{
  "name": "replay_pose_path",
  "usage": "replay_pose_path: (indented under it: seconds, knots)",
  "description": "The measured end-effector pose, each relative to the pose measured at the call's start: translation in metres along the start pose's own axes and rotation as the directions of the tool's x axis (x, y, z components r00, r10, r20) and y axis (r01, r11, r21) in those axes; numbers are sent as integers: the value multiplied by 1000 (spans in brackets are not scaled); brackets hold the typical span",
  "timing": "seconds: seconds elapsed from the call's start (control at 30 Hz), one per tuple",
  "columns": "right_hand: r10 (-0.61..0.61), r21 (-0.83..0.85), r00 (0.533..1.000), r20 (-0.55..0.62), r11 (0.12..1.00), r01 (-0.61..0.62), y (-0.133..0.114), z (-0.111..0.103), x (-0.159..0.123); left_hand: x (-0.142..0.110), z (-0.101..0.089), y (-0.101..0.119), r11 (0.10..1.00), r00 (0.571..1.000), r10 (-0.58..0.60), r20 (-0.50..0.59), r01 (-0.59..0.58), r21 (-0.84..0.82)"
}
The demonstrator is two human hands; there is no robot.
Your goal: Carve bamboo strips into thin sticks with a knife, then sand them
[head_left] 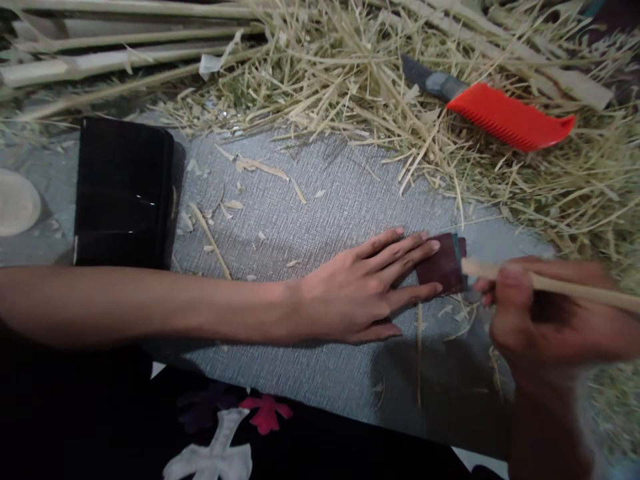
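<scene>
My left hand (367, 287) lies flat on the grey textured mat (320, 213), fingers stretched out and pressing on the edge of a small dark red sheet (443, 267) that looks like sandpaper. My right hand (545, 320) is closed around a pale thin stick (565, 287). The stick's end rests at the right edge of the red sheet. The right hand is blurred by motion.
A black rectangular box (123, 193) stands on the mat at the left. A knife with a red sheath (510, 117) lies in a heap of dry straw-like shavings (360, 73) behind. Long split canes (110, 47) lie at the top left. A pale round object (15, 203) is at the far left.
</scene>
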State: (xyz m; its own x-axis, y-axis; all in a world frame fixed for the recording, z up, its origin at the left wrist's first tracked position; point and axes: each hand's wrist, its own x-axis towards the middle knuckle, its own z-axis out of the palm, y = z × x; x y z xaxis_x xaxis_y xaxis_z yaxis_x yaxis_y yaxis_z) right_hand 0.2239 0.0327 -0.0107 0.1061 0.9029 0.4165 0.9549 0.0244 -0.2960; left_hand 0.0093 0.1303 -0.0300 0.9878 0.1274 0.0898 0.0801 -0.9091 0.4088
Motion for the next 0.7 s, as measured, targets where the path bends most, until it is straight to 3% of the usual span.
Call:
replay_pose_path:
  seconds: [0.1, 0.7]
  knots:
    - [1, 7, 999, 54, 1000, -1, -2, 2, -1, 0, 0, 0, 1000, 1000, -1, 4, 1, -3]
    - [-18, -15, 1000, 20, 1000, 18, 0, 1, -2, 0, -2, 0, 1000, 1000, 0, 15, 0, 1]
